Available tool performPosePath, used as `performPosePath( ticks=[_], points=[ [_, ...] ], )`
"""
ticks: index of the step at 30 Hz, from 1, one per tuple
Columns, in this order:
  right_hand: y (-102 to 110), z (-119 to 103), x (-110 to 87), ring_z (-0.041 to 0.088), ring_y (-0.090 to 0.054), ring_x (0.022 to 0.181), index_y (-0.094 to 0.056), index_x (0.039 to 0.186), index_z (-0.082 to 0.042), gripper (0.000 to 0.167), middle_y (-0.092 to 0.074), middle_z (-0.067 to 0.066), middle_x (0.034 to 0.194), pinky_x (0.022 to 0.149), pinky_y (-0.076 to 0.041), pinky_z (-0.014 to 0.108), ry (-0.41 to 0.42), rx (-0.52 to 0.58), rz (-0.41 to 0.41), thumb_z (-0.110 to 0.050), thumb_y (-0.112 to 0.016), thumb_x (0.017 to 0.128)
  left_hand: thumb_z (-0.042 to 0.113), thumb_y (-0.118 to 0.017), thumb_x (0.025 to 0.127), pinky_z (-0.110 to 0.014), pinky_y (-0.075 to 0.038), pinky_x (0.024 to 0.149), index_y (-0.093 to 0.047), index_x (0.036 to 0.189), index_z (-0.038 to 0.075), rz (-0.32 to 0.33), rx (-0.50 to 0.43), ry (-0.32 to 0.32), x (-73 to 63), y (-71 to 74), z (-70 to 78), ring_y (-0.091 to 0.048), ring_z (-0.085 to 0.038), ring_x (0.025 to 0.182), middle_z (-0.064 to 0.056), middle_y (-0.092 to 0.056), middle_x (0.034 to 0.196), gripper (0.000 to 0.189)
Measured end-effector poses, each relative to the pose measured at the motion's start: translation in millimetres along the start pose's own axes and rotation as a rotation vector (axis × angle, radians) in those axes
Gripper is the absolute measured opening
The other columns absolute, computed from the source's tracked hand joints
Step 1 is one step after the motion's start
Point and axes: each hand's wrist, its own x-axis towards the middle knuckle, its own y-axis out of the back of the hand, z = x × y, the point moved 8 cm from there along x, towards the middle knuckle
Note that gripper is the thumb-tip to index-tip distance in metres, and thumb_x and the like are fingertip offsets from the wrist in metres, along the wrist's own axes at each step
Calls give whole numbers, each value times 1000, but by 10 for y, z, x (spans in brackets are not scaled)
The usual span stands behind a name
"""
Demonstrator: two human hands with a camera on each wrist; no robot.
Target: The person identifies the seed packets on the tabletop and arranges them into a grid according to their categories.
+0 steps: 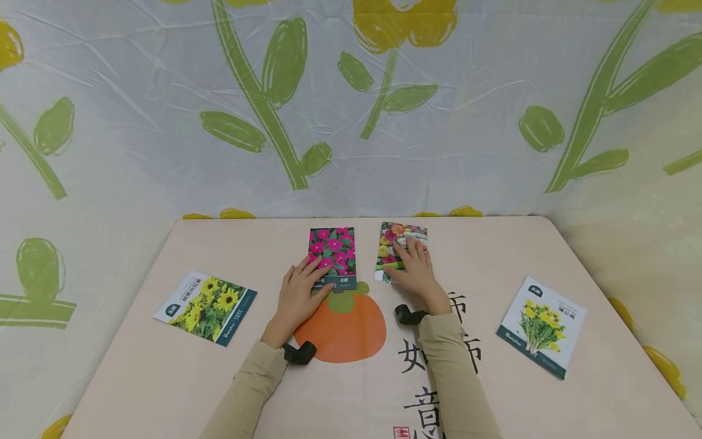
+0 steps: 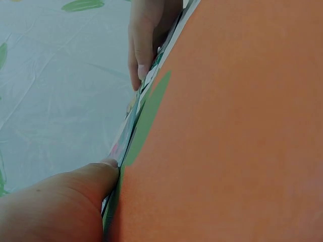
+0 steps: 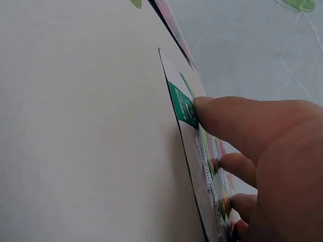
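On the far middle of the table lies a seed packet with magenta flowers [image 1: 336, 247]. My left hand [image 1: 298, 297] rests on its lower left part, fingers extended and spread. Just to the right is a second seed packet, with mixed-colour blooms [image 1: 388, 241], and my right hand [image 1: 418, 273] lies across its right side with spread fingers. Seen from the right wrist, the thumb of that hand [image 3: 287, 146] touches the packet near a green label [image 3: 182, 105]. The left wrist view shows the left thumb [image 2: 96, 179] at its packet's near edge.
A packet with yellow sunflowers [image 1: 211, 308] lies at the left of the table [image 1: 164, 378]. At the right is another packet, with a yellow-flowered plant [image 1: 540, 326]. An orange fruit print [image 1: 345, 332] and black characters mark the tablecloth. Flower-patterned fabric [image 1: 466, 134] hangs behind.
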Motion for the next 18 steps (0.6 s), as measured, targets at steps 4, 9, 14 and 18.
performPosePath(
  ticks=[4, 9, 14, 18],
  points=[
    [3, -10, 12, 45, 3, 149, -31, 154, -2, 71, -6, 27, 162, 117, 5, 61, 11, -11, 19, -37, -56, 97, 39, -66, 95, -60, -17, 117, -61, 138, 17, -4, -3, 3, 4, 0, 0, -29, -34, 145, -7, -45, 153, 49],
    [8, -26, 28, 45, -3, 149, -37, 152, -3, 70, -12, 26, 162, 118, 1, 61, 36, -17, 49, -37, -59, 95, 39, -66, 95, -60, -17, 117, -61, 138, 17, -3, -7, 3, 5, 5, 7, -29, -34, 145, -7, -45, 152, 49],
    [10, -29, 33, 44, -5, 149, -41, 150, -3, 68, -15, 25, 161, 118, 1, 60, 48, 2, 68, -35, -63, 94, 38, -66, 95, -60, -17, 117, -61, 139, 17, -6, -7, 6, 5, 7, 7, -29, -34, 145, -7, -45, 152, 49],
    [12, -48, 40, 46, -8, 148, -45, 148, -2, 66, -18, 27, 160, 117, -2, 62, 81, 19, 88, -32, -66, 93, 39, -66, 95, -60, -17, 117, -61, 138, 17, -5, -14, 5, 6, 7, 4, -29, -34, 145, -7, -45, 152, 49]
  ],
)
